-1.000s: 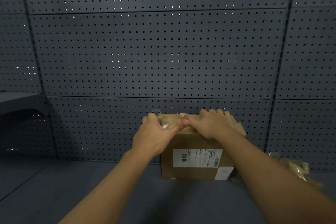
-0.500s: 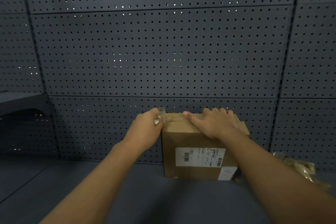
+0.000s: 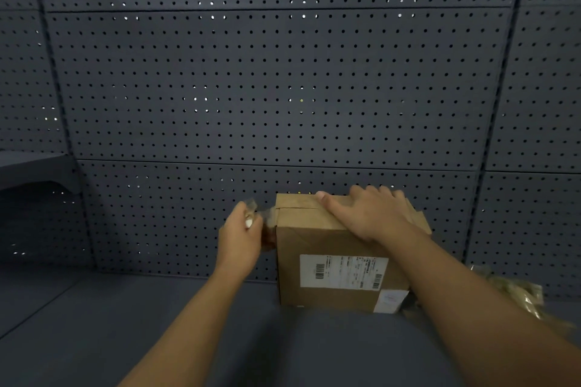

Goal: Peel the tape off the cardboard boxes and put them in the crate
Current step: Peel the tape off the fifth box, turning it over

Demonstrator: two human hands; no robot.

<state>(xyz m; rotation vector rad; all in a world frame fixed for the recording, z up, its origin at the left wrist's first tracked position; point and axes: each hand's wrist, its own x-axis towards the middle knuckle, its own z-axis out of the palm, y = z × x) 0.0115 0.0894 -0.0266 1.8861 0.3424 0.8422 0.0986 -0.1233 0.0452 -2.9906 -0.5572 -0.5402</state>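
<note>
Left hand has pulled tape farther off box.

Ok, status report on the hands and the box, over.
Left hand pinches clear tape off the box's left edge. Right hand flat on cardboard box top. Crumpled tape right of box.

Both forearms were bare up to the frame's bottom edge; no sleeves, no gloves, no watch or rings seen. Left hand showed a short, pale thumbnail. Right hand had short nails too, one pale nail visible at the thumb tip. No marks visible.
</note>
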